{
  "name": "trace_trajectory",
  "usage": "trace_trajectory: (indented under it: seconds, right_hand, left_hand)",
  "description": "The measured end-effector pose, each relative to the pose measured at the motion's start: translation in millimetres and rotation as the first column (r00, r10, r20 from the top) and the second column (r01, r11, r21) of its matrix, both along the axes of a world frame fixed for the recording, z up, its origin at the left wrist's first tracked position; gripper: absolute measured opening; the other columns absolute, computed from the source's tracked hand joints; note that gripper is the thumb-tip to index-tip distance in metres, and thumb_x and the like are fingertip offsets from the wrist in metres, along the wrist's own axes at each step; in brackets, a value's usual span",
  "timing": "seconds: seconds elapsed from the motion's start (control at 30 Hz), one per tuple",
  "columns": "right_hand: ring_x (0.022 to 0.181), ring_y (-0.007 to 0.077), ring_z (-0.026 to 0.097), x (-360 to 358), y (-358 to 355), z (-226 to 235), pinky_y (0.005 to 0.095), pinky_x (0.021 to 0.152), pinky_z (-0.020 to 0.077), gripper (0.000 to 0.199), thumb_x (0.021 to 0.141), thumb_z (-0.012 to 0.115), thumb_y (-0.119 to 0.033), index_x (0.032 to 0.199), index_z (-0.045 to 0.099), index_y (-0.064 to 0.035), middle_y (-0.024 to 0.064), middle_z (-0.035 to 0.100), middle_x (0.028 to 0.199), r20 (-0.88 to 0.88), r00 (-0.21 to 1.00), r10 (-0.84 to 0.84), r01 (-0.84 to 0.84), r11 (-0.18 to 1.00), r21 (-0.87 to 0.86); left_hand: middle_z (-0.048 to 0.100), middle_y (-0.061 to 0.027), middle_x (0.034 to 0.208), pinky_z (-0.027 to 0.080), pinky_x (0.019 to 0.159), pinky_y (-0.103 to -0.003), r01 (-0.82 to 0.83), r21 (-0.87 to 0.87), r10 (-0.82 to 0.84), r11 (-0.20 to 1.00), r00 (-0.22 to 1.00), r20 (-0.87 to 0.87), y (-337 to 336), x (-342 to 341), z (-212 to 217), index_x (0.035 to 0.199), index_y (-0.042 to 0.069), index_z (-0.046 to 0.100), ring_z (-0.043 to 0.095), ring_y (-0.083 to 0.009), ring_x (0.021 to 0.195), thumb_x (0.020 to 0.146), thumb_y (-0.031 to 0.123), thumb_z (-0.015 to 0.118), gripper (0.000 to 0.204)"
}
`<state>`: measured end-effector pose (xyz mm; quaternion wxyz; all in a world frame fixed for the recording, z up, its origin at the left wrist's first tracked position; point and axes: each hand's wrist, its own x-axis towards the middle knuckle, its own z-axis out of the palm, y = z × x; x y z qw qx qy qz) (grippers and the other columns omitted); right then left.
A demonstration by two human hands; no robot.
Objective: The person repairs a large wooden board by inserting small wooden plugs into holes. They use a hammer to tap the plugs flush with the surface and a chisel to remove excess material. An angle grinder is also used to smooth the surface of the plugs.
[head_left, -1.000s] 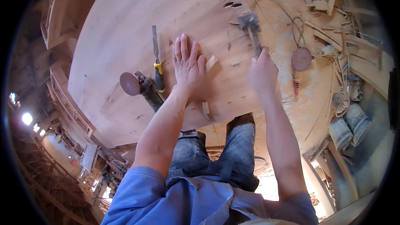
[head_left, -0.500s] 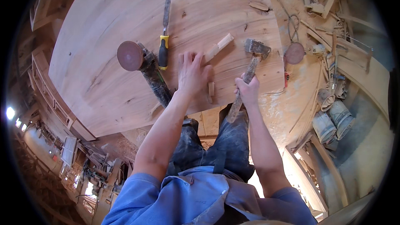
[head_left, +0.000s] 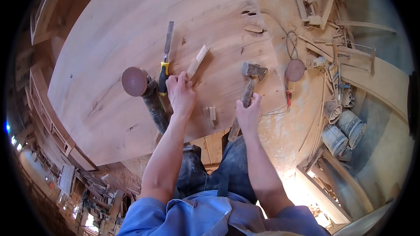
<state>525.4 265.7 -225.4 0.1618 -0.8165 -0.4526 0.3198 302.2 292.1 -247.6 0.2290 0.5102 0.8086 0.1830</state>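
My left hand (head_left: 180, 94) is closed around the lower end of a pale wood stick (head_left: 197, 61), over a wide wooden slab (head_left: 122, 30). Beside those fingers lies a chisel (head_left: 164, 67) with a yellow and black handle, its blade pointing away from me. My right hand (head_left: 248, 113) grips the wooden handle of a hatchet (head_left: 247, 91); its dark metal head is at the far end, over the right part of the slab. Left of my left forearm sits a sander-like power tool (head_left: 153, 109) with a round brown disc (head_left: 134, 81) facing up.
Small wood offcuts (head_left: 212, 114) lie near the slab's front edge. A loose wood piece (head_left: 253, 29) rests by dark holes at the far right. Past the right edge are another round disc (head_left: 295, 70), a cable (head_left: 291, 43), buckets (head_left: 336, 139) and scrap timber. Wooden frames stand at left.
My left hand has moved left across the slab with the wood stick, closer to the chisel. The whole view has shifted; my right hand still holds the hatchet in about the same place.
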Motion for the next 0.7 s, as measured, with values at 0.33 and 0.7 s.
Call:
trace_trajectory:
  seconds: [0.33,0.7]
  right_hand:
    - [0.109,0.0394,0.059,-70,-44,13,0.0499,0.095,0.0484,0.054,0.080,0.081,-0.013,0.126,0.054,-0.0049,0.0185,0.058,0.118,-0.074,0.881,0.467,-0.472,0.859,-0.198]
    - [0.097,0.0173,0.071,-63,2,-5,0.0296,0.082,0.0575,0.045,0.089,0.070,0.007,0.132,0.057,0.0005,0.0167,0.072,0.110,-0.699,0.662,-0.270,0.129,0.960,-0.248]
  left_hand:
    - [0.060,-0.0177,0.109,0.051,0.085,-0.044,0.000,0.112,-0.012,0.994,0.995,0.103,-57,15,19,0.124,0.004,0.065,0.060,-0.0369,0.100,0.087,0.000,0.066,0.037]
    - [0.073,-0.0124,0.111,0.055,0.090,-0.032,-0.122,-0.324,0.337,0.938,0.537,0.773,-52,33,22,0.124,0.000,0.068,0.072,-0.0228,0.095,0.089,0.006,0.072,0.035]
